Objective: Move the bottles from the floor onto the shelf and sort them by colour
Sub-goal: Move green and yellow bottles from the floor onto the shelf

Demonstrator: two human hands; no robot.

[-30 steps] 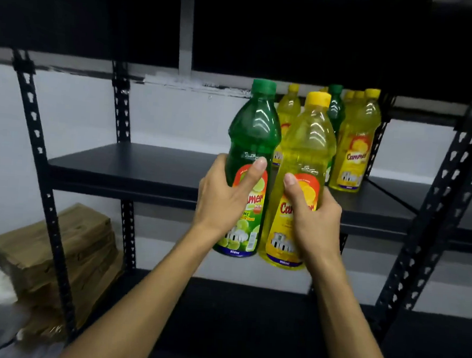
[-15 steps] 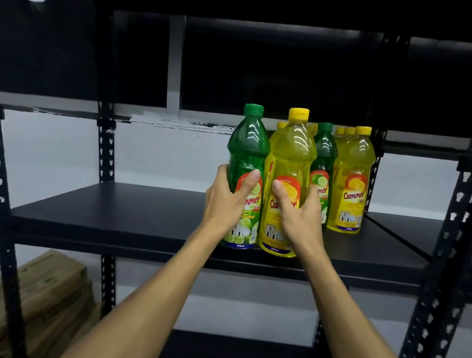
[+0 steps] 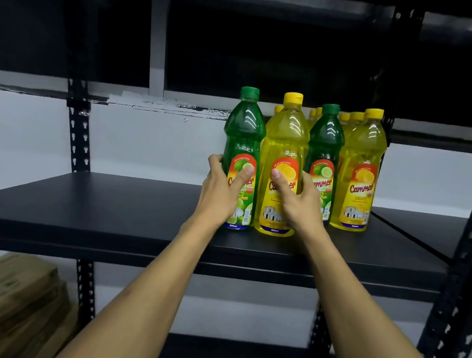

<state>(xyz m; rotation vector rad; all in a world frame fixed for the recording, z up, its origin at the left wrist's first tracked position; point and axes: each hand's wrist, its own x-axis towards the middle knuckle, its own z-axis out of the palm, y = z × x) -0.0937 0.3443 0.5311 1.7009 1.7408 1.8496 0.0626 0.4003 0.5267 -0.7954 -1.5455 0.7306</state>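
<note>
Since a second ago you have carried both bottles up and forward from in front of the shelf's edge, and now their bases sit on the black shelf [image 3: 121,207]. Your left hand [image 3: 222,194] grips the green bottle [image 3: 243,140], thumb across the label and fingers curled round its far left side. Your right hand [image 3: 300,203] grips the yellow bottle [image 3: 286,137], thumb on the label and fingers wrapped round its right side. The two bottles stand upright, side by side and touching, near the front of the shelf, the green one on the left.

Just behind and to the right of your right hand stands a second green bottle [image 3: 326,143], upright, close against the yellow one you hold. Right of that stands another yellow bottle [image 3: 365,171], also upright. More yellow caps [image 3: 348,116] show behind this row, so further bottles stand at the back, though you cannot count them surely. As they stand, the colours alternate green, yellow, green, yellow along the front.

The shelf hangs on black slotted uprights [image 3: 79,128] before a white wall [image 3: 153,142]. Below left lies a stack of brown cardboard [image 3: 11,300].
</note>
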